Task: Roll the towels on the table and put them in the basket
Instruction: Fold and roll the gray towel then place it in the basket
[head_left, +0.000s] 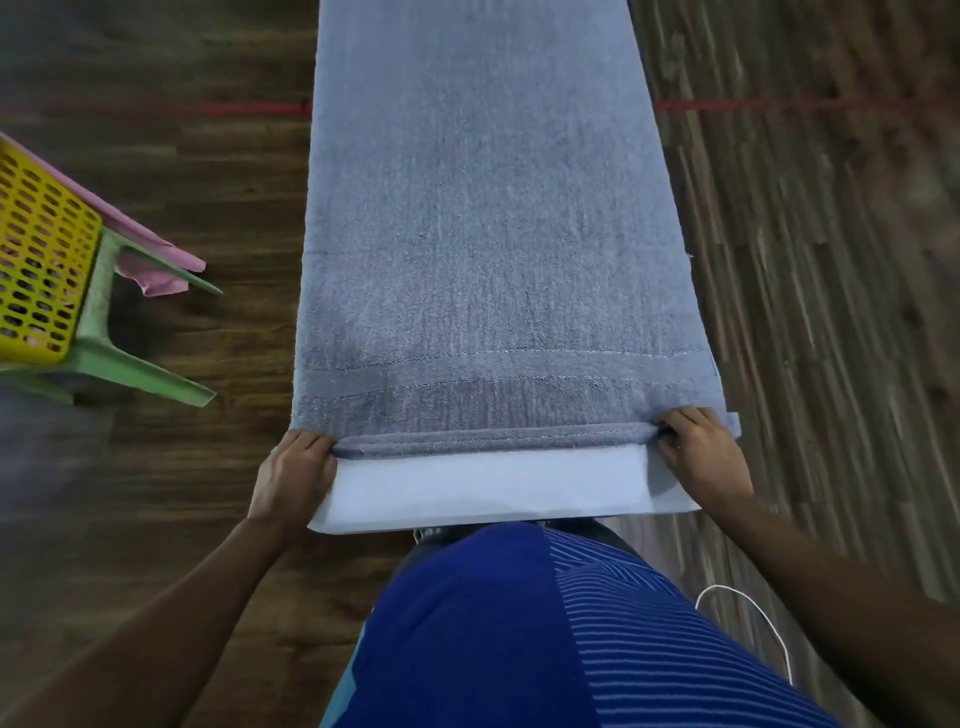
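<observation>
A long grey-blue towel (483, 218) lies flat along a narrow white table (488, 493), running away from me. Its near hem is turned over into a thin first roll. My left hand (293, 475) grips the left end of that rolled hem, fingers curled over it. At the right end, my right hand (701, 452) pinches the same rolled hem. The yellow perforated basket (36, 260) stands at the far left on a green plastic stool (119, 358), well away from both hands.
Pink cloth (161, 270) hangs under the basket over the stool. Dark wooden floor surrounds the table, with a red line (753, 105) across it. A white cable (758, 623) dangles by my right side. My blue striped shirt fills the bottom centre.
</observation>
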